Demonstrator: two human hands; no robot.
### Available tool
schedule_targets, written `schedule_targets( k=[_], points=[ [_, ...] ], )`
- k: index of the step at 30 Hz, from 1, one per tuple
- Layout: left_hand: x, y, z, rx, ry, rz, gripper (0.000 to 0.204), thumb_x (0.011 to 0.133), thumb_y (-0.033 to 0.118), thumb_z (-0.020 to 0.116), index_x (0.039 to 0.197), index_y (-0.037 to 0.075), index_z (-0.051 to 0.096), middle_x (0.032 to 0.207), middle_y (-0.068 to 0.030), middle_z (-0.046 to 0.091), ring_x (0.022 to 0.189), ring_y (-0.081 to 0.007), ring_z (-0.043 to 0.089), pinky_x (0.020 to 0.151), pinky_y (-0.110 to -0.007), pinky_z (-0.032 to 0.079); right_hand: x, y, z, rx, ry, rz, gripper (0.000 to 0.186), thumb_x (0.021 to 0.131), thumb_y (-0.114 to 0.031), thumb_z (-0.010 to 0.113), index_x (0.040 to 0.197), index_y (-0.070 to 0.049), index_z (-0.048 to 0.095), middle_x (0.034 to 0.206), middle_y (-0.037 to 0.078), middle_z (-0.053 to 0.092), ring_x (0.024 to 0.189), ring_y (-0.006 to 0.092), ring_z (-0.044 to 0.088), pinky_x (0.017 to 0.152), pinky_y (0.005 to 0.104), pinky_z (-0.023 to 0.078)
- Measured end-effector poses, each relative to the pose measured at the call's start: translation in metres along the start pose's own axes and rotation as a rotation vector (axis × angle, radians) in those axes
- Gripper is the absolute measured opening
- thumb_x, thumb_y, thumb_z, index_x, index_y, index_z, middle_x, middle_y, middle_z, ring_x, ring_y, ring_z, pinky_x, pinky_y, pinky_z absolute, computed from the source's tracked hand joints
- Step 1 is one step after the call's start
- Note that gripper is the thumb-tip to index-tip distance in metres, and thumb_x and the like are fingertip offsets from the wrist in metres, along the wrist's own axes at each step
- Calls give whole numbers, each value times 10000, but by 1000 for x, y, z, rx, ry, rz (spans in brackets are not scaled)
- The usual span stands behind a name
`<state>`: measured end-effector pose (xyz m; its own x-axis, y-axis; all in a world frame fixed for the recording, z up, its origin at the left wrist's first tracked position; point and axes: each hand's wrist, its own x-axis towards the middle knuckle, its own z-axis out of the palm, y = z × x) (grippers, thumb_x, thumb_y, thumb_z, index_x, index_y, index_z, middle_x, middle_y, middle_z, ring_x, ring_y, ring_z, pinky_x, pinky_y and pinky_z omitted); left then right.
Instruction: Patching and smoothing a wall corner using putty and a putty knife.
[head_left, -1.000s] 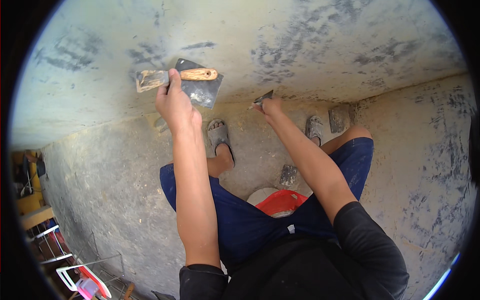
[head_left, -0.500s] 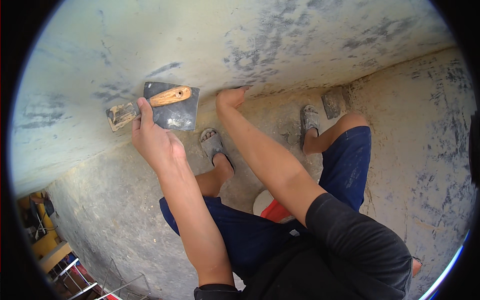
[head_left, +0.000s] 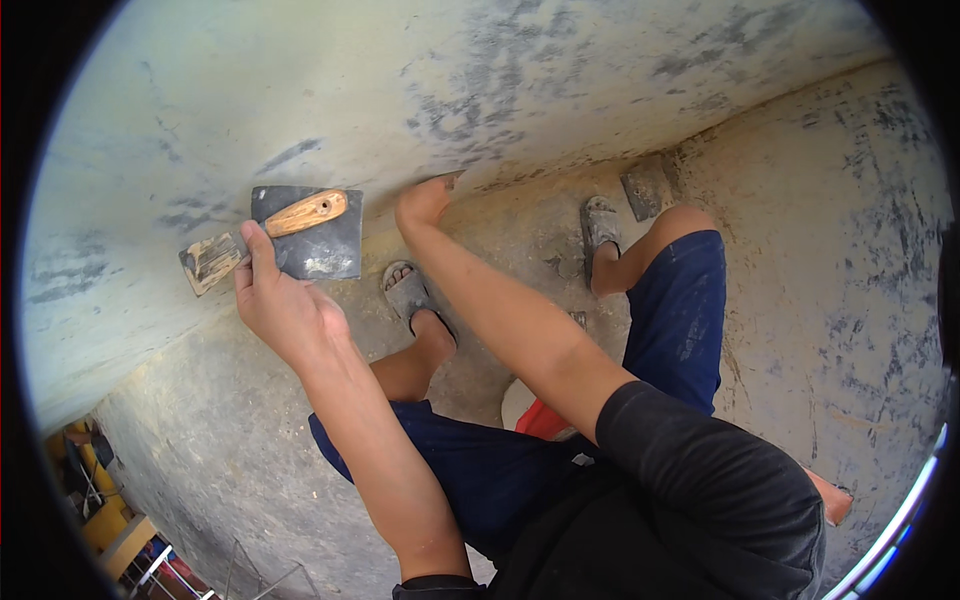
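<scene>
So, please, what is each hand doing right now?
Left hand: closed, holding two scrapers.
Right hand: pressed against the wall; grip cannot be told.

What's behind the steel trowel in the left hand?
The trowel lies flat against the grey wall; a wooden float sticks out beside it. The wall under the blade is hidden.

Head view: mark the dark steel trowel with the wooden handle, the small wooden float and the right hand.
dark steel trowel (head_left: 318,250), head view, blade
small wooden float (head_left: 209,262), head view, face
right hand (head_left: 424,203), head view, back
</scene>
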<state>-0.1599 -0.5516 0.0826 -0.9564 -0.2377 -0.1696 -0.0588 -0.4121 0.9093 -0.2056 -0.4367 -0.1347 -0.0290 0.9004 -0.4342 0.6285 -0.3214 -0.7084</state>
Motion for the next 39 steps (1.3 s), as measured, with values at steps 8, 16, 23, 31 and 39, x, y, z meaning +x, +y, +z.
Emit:
schedule_targets(
  k=[8, 16, 23, 31, 39],
  points=[
    [-4, 5, 2, 11, 11, 8, 239, 954, 181, 689, 993, -34, 591, 986, -114, 657, 857, -155, 664, 758, -287, 566, 69, 11, -27, -12, -204, -82, 176, 853, -37, 603, 946, 77, 700, 1026, 293, 683, 979, 420, 681, 862, 462, 552],
    [-2, 5, 2, 19, 6, 11, 256, 945, 193, 703, 993, -32, 592, 976, -111, 653, 836, -151, 659, 751, -274, 551, 36, 9, -23, -147, -136, -281, 197, 858, -30, 573, 965, 70, 704, 1065, 310, 670, 1035, 417, 664, 890, 472, 540],
    [-1, 4, -4, 29, 31, 44, 260, 943, 190, 706, 989, -37, 588, 976, -114, 648, 849, -151, 656, 768, -277, 548, 41, 8, -29, -83, -252, -164, 214, 868, -39, 564, 983, 76, 704, 1044, 304, 677, 1017, 413, 672, 867, 464, 552],
    [-1, 3, -2, 45, 25, 43, 251, 948, 198, 702, 977, -22, 584, 965, -107, 646, 835, -147, 648, 772, -276, 542, 64, 20, -23, -185, -268, -290, 176, 833, -16, 602, 896, 118, 697, 949, 298, 698, 952, 411, 699, 817, 441, 567],
    [-3, 3, 3, 6, 7, 29, 246, 949, 197, 700, 975, -20, 587, 961, -106, 649, 832, -150, 647, 770, -280, 542, 46, 24, -25, -313, -248, -559, 165, 829, -47, 594, 887, 65, 700, 974, 291, 689, 924, 417, 693, 785, 462, 571]
  ],
)
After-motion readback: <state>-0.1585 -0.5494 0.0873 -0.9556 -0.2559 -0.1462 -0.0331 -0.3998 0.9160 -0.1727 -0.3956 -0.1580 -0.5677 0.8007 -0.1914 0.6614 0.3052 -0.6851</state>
